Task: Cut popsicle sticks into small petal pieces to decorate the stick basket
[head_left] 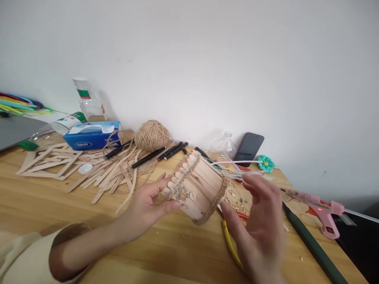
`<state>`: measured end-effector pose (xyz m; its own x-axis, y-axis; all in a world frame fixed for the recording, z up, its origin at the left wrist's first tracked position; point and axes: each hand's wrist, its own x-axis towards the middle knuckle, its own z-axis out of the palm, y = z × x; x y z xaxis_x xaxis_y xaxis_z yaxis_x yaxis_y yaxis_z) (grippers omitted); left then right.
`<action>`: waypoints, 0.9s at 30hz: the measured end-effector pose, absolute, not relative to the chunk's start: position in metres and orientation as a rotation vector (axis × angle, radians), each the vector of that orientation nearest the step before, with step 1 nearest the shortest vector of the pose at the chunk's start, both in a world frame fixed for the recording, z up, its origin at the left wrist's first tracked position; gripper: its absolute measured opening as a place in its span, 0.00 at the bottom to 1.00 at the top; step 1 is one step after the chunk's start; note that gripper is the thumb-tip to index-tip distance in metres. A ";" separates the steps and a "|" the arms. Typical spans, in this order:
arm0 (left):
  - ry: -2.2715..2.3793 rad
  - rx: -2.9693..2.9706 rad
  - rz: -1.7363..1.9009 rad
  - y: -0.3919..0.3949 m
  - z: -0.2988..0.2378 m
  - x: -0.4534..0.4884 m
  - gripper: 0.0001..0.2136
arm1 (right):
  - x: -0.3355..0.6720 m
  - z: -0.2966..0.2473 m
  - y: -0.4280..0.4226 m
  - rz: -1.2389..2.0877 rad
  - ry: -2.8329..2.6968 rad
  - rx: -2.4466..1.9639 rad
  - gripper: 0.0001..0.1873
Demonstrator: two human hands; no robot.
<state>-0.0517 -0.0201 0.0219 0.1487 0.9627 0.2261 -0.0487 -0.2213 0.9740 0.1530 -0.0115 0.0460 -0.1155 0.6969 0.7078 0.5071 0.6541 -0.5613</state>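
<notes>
A small pot made of wooden craft sticks [201,187] is tilted on its side above the table, gripped at its scalloped end between the thumb and fingers of my left hand [152,205]. Braided twine [214,203] runs round its right end, and silvery trim [188,171] circles it near the left. A grey flower with an orange centre [182,194] decorates its side, next to a small pale wooden piece. My right hand [257,225], slightly blurred, is just right of the pot with thumb and fingers apart, holding nothing visible.
Loose craft sticks [103,177], a twine ball [152,135], a blue tissue box [91,136] and black markers [148,157] lie left and behind. A phone [249,148] leans on the wall. Yellow-handled pliers [231,244] lie below; a pink glue gun [325,213] is at right.
</notes>
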 end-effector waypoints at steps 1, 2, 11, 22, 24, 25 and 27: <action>0.942 1.349 1.290 -0.020 0.023 -0.050 0.07 | 0.152 0.041 -0.009 0.409 -1.697 -1.000 0.30; 0.917 1.278 1.302 -0.021 0.023 -0.048 0.08 | 0.151 0.036 -0.007 0.626 -1.664 -0.976 0.36; 0.705 1.012 1.099 -0.024 0.039 -0.043 0.15 | 0.138 0.031 0.000 1.194 -1.573 -0.873 0.46; 0.855 0.955 1.038 -0.018 0.045 -0.034 0.15 | 0.139 0.030 0.000 1.254 -1.608 -0.848 0.43; 0.877 0.951 1.034 -0.019 0.047 -0.034 0.15 | 0.140 0.030 0.001 1.276 -1.607 -0.851 0.43; 0.891 0.947 1.032 -0.019 0.047 -0.033 0.15 | 0.140 0.029 0.001 1.281 -1.606 -0.853 0.43; 0.906 0.948 1.026 -0.019 0.048 -0.032 0.14 | 0.139 0.029 0.001 1.281 -1.606 -0.852 0.43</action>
